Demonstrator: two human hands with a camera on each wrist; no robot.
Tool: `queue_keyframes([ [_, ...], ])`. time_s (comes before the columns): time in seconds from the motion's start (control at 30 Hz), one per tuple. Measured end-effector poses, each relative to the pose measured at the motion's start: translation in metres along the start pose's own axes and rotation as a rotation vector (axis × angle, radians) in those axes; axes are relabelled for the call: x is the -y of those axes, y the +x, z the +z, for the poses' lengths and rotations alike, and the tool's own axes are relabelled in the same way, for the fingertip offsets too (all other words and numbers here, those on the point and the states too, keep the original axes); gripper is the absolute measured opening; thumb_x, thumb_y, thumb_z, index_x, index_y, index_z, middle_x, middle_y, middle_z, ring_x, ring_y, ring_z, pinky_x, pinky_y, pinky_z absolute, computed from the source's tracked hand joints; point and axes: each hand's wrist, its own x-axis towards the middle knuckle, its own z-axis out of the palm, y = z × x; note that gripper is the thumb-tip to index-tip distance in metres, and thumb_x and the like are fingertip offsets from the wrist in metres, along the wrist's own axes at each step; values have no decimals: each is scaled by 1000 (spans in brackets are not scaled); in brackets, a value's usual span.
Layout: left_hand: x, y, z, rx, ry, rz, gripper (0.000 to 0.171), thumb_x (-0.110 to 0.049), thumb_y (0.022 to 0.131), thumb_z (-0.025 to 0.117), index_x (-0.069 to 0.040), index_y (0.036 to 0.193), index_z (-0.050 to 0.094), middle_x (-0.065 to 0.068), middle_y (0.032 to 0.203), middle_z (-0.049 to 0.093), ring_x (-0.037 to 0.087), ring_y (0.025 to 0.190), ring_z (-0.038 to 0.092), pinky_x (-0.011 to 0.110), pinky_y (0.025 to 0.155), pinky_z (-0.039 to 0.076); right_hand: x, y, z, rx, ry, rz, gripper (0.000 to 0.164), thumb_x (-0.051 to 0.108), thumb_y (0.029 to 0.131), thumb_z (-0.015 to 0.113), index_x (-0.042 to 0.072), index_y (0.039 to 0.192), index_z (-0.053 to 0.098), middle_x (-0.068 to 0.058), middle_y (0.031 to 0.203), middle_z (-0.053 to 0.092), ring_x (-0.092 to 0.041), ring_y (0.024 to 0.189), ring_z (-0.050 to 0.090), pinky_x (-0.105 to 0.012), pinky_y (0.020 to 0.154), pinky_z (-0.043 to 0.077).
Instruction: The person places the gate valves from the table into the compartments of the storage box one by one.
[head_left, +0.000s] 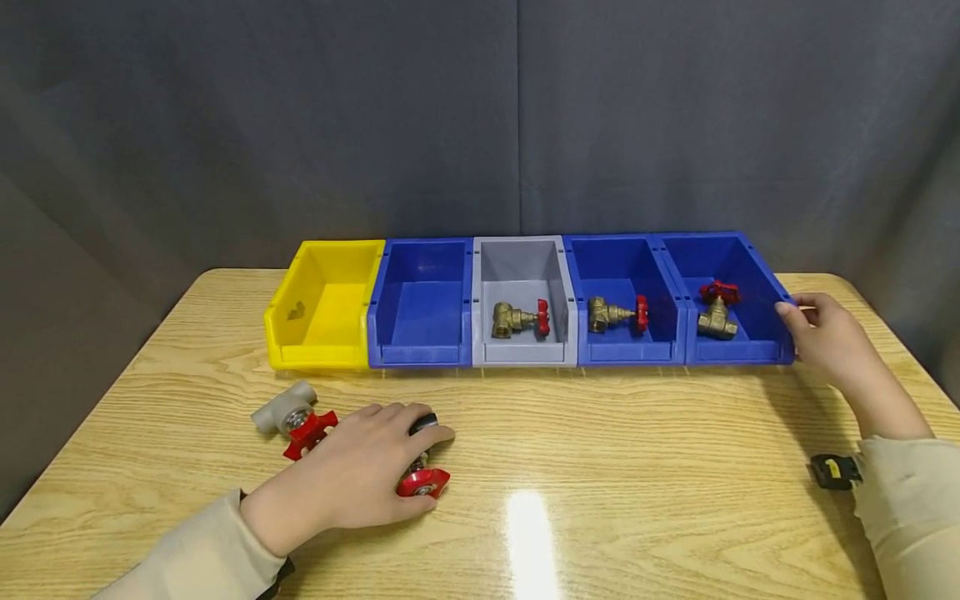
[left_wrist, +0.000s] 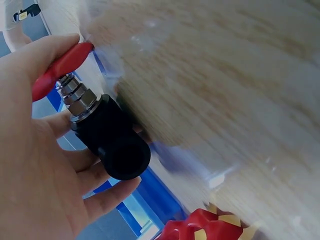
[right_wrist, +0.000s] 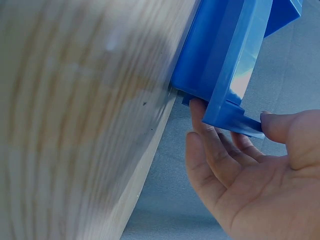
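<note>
My left hand (head_left: 360, 467) grips a black valve (left_wrist: 100, 122) with a red handwheel (head_left: 423, 482) low over the wooden table. In the left wrist view the thumb lies on the handwheel and the fingers reach behind the black body. A grey tee-shaped valve (head_left: 285, 408) with its own red handwheel (head_left: 309, 433) lies left of that hand. At the far right, my right hand (head_left: 836, 342) pinches the outer side wall of the end blue bin (right_wrist: 220, 65), thumb on the rim and fingers outside. Inside that bin lies a brass valve (head_left: 717, 321) with a red handwheel.
Farther left in the bin row, a blue bin (head_left: 633, 354) and a grey bin (head_left: 525, 354) each hold a brass valve. Another blue bin (head_left: 423, 308) and a yellow bin (head_left: 341, 308) finish the row. A dark curtain (head_left: 480, 117) hangs behind the table (head_left: 637, 467).
</note>
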Motion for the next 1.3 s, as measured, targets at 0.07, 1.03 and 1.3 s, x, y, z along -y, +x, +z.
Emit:
queue_keyframes([
  [0.07,0,0,0,5,0,4,63,-58,85,68,-20,134,59,11,133,58,30,120,56,51,101,45,0,0,0,-1,0,-3,68,38,108,27,-23,139,24,-52,132,32,-64,115,43,-69,91,43],
  [1.03,1,2,-5,-134,39,80,64,-54,82,74,-18,133,59,8,132,57,27,111,59,43,92,53,1,0,1,-14,0,-23,67,37,108,28,-23,138,25,-52,132,33,-63,113,44,-69,90,44],
  [1.3,3,5,-12,-174,60,85,65,-53,82,73,-17,135,59,11,134,56,29,113,59,45,92,53,0,0,1,-9,-3,-4,69,38,108,27,-23,139,24,-52,133,31,-65,115,41,-70,92,41],
])
